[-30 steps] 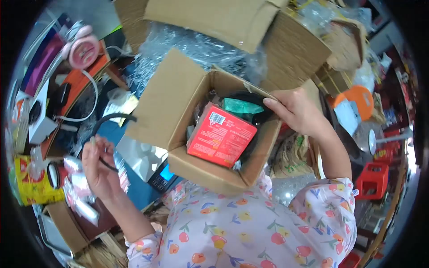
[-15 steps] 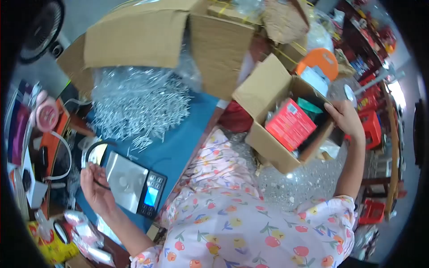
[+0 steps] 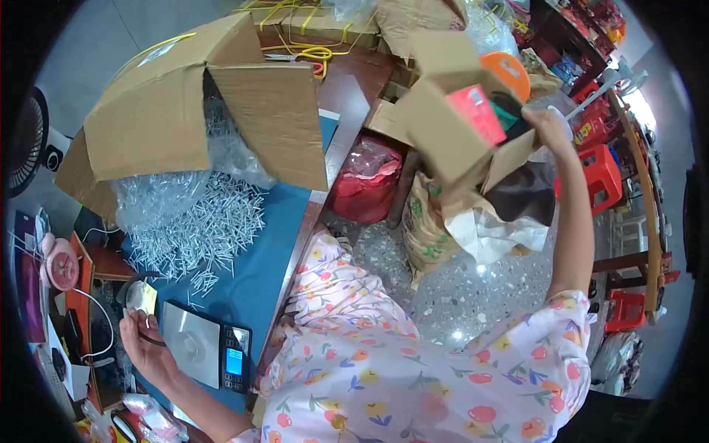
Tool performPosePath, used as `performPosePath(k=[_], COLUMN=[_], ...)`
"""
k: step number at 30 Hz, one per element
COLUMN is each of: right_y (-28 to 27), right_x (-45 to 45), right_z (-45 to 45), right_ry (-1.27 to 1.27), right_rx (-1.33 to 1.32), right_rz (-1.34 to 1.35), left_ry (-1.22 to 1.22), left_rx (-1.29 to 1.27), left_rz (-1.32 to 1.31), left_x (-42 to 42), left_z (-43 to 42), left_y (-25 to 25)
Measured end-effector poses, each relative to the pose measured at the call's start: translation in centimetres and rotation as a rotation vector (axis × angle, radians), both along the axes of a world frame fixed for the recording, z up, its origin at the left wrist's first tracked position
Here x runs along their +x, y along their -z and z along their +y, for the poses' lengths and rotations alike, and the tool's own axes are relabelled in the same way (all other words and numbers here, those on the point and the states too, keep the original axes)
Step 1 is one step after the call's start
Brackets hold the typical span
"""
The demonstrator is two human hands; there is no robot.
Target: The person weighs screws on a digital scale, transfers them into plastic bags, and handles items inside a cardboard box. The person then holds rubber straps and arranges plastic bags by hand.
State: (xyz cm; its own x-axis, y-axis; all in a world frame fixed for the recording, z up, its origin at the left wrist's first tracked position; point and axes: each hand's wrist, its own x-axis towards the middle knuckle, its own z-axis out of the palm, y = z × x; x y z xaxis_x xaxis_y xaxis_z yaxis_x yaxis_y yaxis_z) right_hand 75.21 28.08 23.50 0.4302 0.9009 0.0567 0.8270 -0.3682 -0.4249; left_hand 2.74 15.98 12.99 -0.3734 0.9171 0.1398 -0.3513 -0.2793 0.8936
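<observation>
My left hand [image 3: 150,348] is closed on a thin black band [image 3: 153,340], left of the digital scale [image 3: 192,345] with its lit display. Out to the right, my right hand [image 3: 548,125] grips the edge of an open cardboard box [image 3: 443,133]. The box is tilted above the floor and holds a red packet [image 3: 477,114] and a green packet [image 3: 504,117]. On the blue table surface [image 3: 277,221], a heap of silvery nail-like pieces [image 3: 214,229] lies beside a large open carton [image 3: 155,111] with clear plastic.
A red bag [image 3: 367,184] and a printed sack [image 3: 427,229] stand on the floor beside the table. Red stools [image 3: 600,177] are at the right. A pink clock [image 3: 62,264] and a fan [image 3: 28,140] are at the left.
The small box has moved away from my body to the right and tilted, with my right hand still on it. My left hand keeps the black band near the scale. The view has shifted.
</observation>
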Motion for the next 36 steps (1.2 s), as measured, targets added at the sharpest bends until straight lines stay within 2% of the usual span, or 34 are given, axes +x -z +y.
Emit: performPosePath(k=[2, 4, 5, 9, 13, 16, 18, 19, 20, 22, 23, 26, 28, 31, 34, 36], right_y=[0.9, 0.5, 2.1, 5.4, 10.6, 17.5, 20.9, 23.1, 25.0, 27.9, 29.8, 36.6, 41.2, 37.9, 33.4, 35.9], right_x=[6.4, 9.6, 15.1, 21.4, 26.3, 32.9, 33.9, 35.0, 36.6, 39.2, 40.4, 45.2, 47.7, 41.0, 35.8, 40.5], right_z=[2.5, 4.7, 6.9, 10.8, 12.2, 13.0, 12.5, 12.6, 12.8, 13.5, 13.9, 16.1, 18.2, 19.6, 19.2, 19.3], right_ry=[0.056, 0.213, 0.213, 0.257, 0.434, 0.544, 0.516, 0.547, 0.57, 0.56, 0.597, 0.719, 0.69, 0.657, 0.715, 0.636], right_rx=[0.146, 0.186, 0.209, 0.198, 0.075, -0.043, -0.129, -0.155, -0.183, -0.345, -0.354, 0.011, 0.319, 0.356, 0.313, 0.176], right_rz=[0.211, 0.186, -0.048, -0.569, -0.503, -0.459, -0.444, -0.412, -0.379, -0.007, 0.143, 0.695, 1.036, 1.265, 1.196, 1.09], left_ry=[-0.048, -0.093, -0.11, -0.19, -0.296, -0.417, -0.464, -0.412, -0.471, -0.611, -0.583, -0.556, -0.646, -0.637, -0.674, -0.728], left_rx=[-0.019, -0.035, -0.039, -0.089, -0.161, -0.231, -0.319, -0.34, -0.34, -0.337, -0.329, -0.331, -0.33, -0.322, -0.335, -0.329], left_rz=[0.017, 0.034, 0.046, 0.099, 0.161, 0.188, 0.222, 0.228, 0.218, 0.204, 0.181, 0.13, 0.105, 0.114, 0.091, 0.092], left_x=[-0.3, -1.3, -2.2, -1.9, -2.6, -1.9, -1.2, -3.3, -3.1, -1.9, -1.3, 0.2, 0.3, 2.3, 4.0, 4.9], left_z=[0.0, -0.5, -0.8, -1.1, -2.2, -2.5, -3.0, -3.9, -3.8, -3.6, -3.6, -3.2, -3.0, -2.0, -1.4, -1.1], left_y=[-0.1, 0.2, 0.6, 0.5, 0.8, 1.3, 0.7, 1.7, 1.9, 1.5, 1.0, 0.4, 1.0, 1.1, 1.1, 1.1])
